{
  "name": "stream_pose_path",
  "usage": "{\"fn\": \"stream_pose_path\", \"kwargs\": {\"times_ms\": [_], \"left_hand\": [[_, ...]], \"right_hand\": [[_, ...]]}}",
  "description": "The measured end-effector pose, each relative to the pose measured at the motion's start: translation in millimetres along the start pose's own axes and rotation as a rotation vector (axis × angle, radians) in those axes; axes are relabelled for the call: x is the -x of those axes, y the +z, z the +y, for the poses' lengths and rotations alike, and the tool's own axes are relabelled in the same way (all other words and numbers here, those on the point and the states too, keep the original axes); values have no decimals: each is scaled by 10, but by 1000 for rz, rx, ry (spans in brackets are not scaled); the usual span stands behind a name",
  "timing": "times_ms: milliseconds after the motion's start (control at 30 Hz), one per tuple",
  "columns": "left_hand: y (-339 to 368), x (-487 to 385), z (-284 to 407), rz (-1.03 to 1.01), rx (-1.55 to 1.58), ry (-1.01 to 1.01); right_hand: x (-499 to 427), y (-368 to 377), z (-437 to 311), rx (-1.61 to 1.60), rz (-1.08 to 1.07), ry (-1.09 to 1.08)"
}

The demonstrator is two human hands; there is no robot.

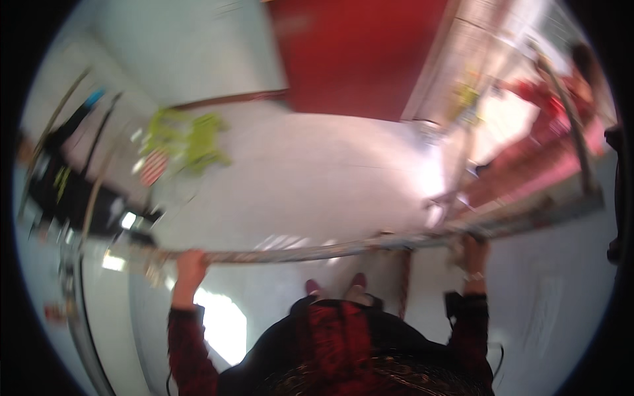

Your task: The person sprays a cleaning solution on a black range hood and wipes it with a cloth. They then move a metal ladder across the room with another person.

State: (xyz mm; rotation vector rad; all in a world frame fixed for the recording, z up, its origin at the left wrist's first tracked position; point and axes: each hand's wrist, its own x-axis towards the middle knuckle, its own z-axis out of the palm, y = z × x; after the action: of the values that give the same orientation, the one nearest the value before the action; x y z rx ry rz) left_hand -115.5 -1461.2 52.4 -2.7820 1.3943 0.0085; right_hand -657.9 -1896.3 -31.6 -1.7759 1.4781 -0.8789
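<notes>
A long, worn wooden rail runs across the view in front of my body. My left hand is closed around it near the left end. Toward the right, my right hand grips the same rail, with a bracelet at the wrist. Slanting posts stand near the ends, a pale right post and a thin left post; they look like parts of one frame. Blur hides how they join the rail.
A person in black is at the left, and a person in red at the right by a reddish surface. Green plastic stools stand near the wall on the tiled floor. A red door is ahead.
</notes>
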Motion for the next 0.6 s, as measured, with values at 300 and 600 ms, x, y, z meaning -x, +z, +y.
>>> {"fn": "stream_pose_path", "kwargs": {"times_ms": [300,600], "left_hand": [[-64,-49,395,44,53,-117],[124,-83,250,112,73,-47]], "right_hand": [[-426,-54,284,-534,-684,-41],[-174,-105,137,-140,-128,-60]]}}
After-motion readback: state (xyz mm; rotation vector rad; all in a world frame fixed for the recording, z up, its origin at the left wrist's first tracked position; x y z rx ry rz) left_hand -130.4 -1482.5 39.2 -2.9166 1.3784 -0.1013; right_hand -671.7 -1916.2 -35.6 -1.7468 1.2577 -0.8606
